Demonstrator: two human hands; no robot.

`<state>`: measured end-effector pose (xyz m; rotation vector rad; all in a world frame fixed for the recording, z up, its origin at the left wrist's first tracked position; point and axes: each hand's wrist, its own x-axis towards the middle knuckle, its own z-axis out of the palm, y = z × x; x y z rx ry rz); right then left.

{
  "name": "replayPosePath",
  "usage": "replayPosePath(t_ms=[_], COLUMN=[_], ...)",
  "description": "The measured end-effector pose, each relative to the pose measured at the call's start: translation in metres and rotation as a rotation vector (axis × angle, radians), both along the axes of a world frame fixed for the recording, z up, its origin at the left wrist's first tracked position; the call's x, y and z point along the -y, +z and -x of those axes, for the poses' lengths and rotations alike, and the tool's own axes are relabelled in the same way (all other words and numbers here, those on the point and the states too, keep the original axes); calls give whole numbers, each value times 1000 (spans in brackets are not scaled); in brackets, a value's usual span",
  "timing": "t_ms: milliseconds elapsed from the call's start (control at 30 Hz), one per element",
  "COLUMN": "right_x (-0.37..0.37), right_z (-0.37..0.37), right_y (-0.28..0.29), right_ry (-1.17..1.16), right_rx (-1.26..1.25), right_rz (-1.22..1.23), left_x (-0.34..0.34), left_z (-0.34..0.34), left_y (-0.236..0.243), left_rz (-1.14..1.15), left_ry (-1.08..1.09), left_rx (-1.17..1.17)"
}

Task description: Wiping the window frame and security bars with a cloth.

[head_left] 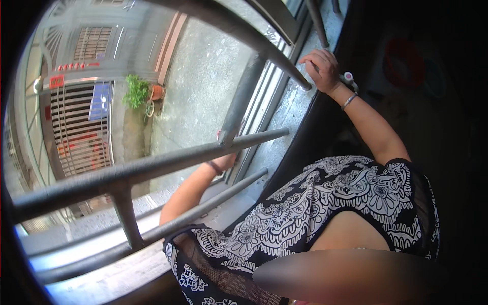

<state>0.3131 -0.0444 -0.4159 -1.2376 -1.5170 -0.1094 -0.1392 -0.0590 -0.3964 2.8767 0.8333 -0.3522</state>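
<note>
Behind the window grille (152,170), the left hand (223,160) is reaching out past a horizontal bar (244,138), mostly hidden by it, so I cannot tell whether its fingers are apart or together. Up at the right, the right hand (321,70) is resting against the upper slanted bar (274,53) near the sill (290,109), its fingers (311,60) curling together on the bar, a bracelet (348,100) circling the wrist.

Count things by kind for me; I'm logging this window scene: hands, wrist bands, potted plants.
Hands: 2, the left hand mostly hidden behind a grey window bar, the right hand on the sill
Wrist bands: 2, bracelet and dark band
Potted plants: 1
Total: 5
</note>
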Motion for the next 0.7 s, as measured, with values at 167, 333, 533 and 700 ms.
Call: replayPosePath(t_ms=[167,333,533,700], right_x=[24,53,127,111], right_z=[8,13,27,76], right_y=[8,-1,3,25], right_ry=[-4,77,539,694], right_rx=[56,-198,-621,-765], right_rz=[26,147,445,474], left_x=[-54,-83,-121,-122], left_z=[-4,-31,5,-39], left_y=[1,73,36,17], left_rz=[381,773,628,620], left_ry=[35,453,910,975], left_rx=[-550,-340,213,746])
